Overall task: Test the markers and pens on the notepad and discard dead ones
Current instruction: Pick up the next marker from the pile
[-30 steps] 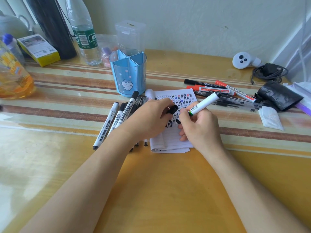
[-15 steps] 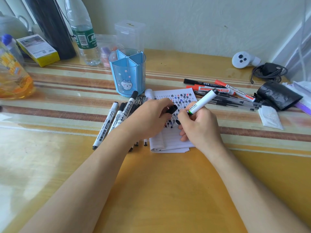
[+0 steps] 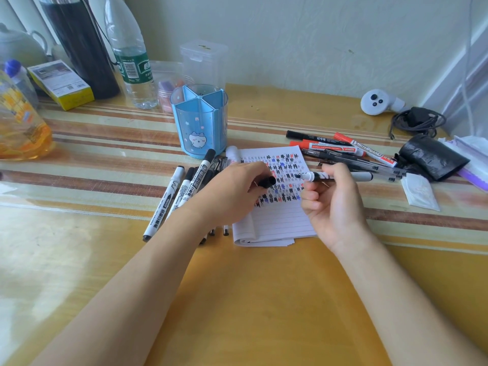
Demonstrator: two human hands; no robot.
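A lined notepad [image 3: 280, 220] covered in black, blue and red test marks lies at the table's centre. My right hand [image 3: 332, 204] grips a white marker [image 3: 319, 176], held level above the pad with its bare tip pointing left. My left hand [image 3: 232, 191] pinches the marker's black cap [image 3: 268, 181] just left of that tip, a small gap between them. Several white markers with black caps [image 3: 182, 191] lie left of the pad. Red and black markers and pens [image 3: 340, 149] lie to its right.
A blue divided pen holder [image 3: 199, 120] stands behind the pad. Bottles, a dark flask [image 3: 81, 46] and a yellow box [image 3: 62, 84] line the back left. A black pouch [image 3: 433, 157], a white packet [image 3: 420, 192], a white controller [image 3: 375, 101] and a cable sit at the right.
My right hand lifted the marker off the notepad and turned it from slanted writing pose to level, tip toward the cap in my left hand.
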